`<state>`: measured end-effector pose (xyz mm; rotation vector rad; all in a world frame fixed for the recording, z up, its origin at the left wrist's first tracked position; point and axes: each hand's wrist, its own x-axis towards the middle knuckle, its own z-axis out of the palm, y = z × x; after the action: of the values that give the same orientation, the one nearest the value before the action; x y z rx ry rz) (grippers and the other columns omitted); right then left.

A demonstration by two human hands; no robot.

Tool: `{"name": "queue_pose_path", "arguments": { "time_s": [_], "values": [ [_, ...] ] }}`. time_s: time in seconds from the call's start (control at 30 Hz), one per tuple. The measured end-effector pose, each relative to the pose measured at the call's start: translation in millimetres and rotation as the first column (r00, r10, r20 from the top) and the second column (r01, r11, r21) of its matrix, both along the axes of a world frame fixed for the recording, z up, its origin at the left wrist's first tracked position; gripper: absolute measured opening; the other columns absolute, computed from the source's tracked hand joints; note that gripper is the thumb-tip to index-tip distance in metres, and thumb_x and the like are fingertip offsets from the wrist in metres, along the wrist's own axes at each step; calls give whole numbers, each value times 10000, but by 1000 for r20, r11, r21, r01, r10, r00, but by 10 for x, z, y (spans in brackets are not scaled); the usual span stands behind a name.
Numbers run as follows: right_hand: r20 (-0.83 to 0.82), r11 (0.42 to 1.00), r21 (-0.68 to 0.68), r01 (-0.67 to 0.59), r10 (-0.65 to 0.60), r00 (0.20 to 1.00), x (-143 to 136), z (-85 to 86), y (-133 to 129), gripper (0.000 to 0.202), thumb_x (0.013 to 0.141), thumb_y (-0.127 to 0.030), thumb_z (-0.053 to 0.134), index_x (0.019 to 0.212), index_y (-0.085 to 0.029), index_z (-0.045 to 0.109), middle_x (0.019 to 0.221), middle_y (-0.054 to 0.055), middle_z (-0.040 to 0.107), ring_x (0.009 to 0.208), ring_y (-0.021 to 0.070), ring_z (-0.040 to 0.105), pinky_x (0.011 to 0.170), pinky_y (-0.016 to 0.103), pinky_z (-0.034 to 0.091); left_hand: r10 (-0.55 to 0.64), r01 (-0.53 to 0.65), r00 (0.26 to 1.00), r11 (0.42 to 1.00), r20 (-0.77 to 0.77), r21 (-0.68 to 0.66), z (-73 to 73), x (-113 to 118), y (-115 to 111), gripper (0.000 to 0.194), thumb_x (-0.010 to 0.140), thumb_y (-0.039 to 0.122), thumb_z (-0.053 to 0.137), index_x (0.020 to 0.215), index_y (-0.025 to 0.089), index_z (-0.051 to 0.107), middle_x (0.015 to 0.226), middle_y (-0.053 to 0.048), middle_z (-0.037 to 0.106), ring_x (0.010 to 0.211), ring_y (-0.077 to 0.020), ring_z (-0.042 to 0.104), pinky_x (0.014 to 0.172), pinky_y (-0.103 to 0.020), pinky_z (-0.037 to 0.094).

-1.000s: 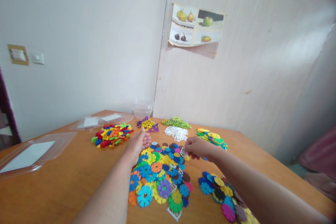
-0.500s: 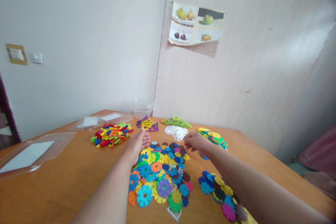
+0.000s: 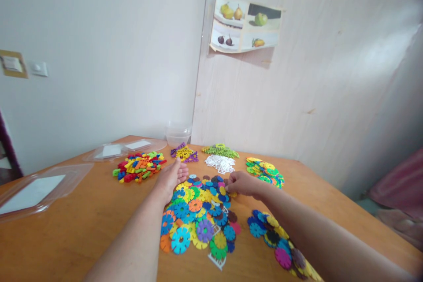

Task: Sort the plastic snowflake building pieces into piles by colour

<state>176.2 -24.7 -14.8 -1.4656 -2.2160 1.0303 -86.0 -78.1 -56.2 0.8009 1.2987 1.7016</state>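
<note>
A mixed pile of slotted plastic discs (image 3: 201, 211) in many colours lies mid-table, with a few white plastic fence pieces (image 3: 217, 261) among them. My left hand (image 3: 172, 178) rests along the pile's back left side, palm facing inward, fingers stretched out and holding nothing. At the back right edge of the pile is my right hand (image 3: 243, 183), its fingertips pinched down against the discs. What lies between those fingertips is too small to make out. Right of the pile, partly covered by my right forearm, lies a separate group of discs (image 3: 271, 237).
Coloured building bricks (image 3: 140, 167) lie at the left. Along the back are purple and yellow pieces (image 3: 184, 153), green pieces (image 3: 220, 150), white fence pieces (image 3: 220, 164) and more discs (image 3: 265, 172). Clear bowls (image 3: 178, 134) stand by the wall; clear lids (image 3: 74, 180) lie left.
My right hand has lowered and moved slightly left onto the edge of the disc pile. The left hand stays beside the pile. The whole view has shifted slightly.
</note>
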Motion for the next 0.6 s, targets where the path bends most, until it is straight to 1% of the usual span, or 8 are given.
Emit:
{"name": "queue_pose_path", "arguments": {
  "time_s": [0.1,0.23,0.33,0.43,0.5,0.6],
  "values": [
    [-31,1000,-30,5,-6,1000,68,49,-27,196,726,-224,677,641,-184,505,537,-57,524,501,66,474,438,177,268,1,-1,1000,1000,4,3,9,2,-10,482,873,573,569,933,108,683,894,-161,740,819,-207,718,776,-325,568],
    [-35,998,-65,-28,25,999,280,113,-69,89,717,-223,652,693,-181,577,574,-34,592,491,69,497,416,179,258,10,-10,1000,1000,20,14,36,20,-40,466,856,566,598,914,112,687,907,-154,740,809,-197,716,766,-311,566],
    [11,989,-108,-101,103,995,485,149,-119,54,710,-227,642,727,-178,625,654,-9,669,513,74,528,417,175,265,17,-18,999,1000,31,12,64,41,-66,462,844,565,617,895,111,691,902,-154,740,815,-201,716,777,-318,568],
    [66,969,-165,-186,199,978,658,150,-135,51,693,-211,641,725,-176,659,670,0,681,547,90,560,438,175,300,24,-25,1000,999,20,22,78,60,-90,498,825,596,624,892,107,692,864,-151,737,829,-210,716,798,-330,568],
    [100,977,-122,-173,185,978,714,124,-118,33,677,-189,646,702,-173,659,638,-5,655,554,98,558,468,181,344,21,-21,1000,999,3,30,79,68,-102,528,824,622,608,907,106,687,850,-147,736,832,-210,715,812,-335,566],
    [79,996,0,-84,84,993,676,64,-83,35,696,-198,656,715,-174,638,633,-13,623,557,99,547,505,190,388,19,-19,1000,999,-17,33,78,70,-111,544,827,635,593,924,107,682,853,-144,737,829,-210,716,823,-343,564]
  ]
}}
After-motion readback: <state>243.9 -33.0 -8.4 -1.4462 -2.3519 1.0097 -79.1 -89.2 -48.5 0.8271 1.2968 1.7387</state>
